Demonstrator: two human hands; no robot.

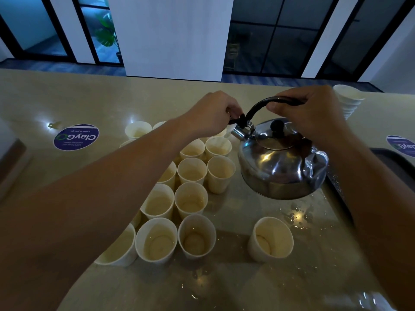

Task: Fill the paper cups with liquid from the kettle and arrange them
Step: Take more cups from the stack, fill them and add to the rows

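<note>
From my head camera I look down on a beige desk (67, 104) that is shiny and wet, with water drops (296, 215) near its right side. A round blue sticker (76, 137) lies on the left part, and a second sticker (402, 145) is at the right edge, beside a dark tray (386, 162). Behind the desk stands a white pillar (170, 37) between dark glass panels, and a green plant (107, 32) is behind the left glass.

Many paper cups (190, 170) stand close together in rows on the middle of the desk, most with pale liquid inside. One single cup (270, 239) stands apart on the right. A stack of cups (348, 101) is at the far right.

My right hand (307, 111) grasps the black handle of the steel kettle (283, 162) and holds it above the desk, tilted with the spout toward the far cups. My left hand (215, 113) pinches the black spout lever (237, 120), and my left forearm crosses over the cups
</note>
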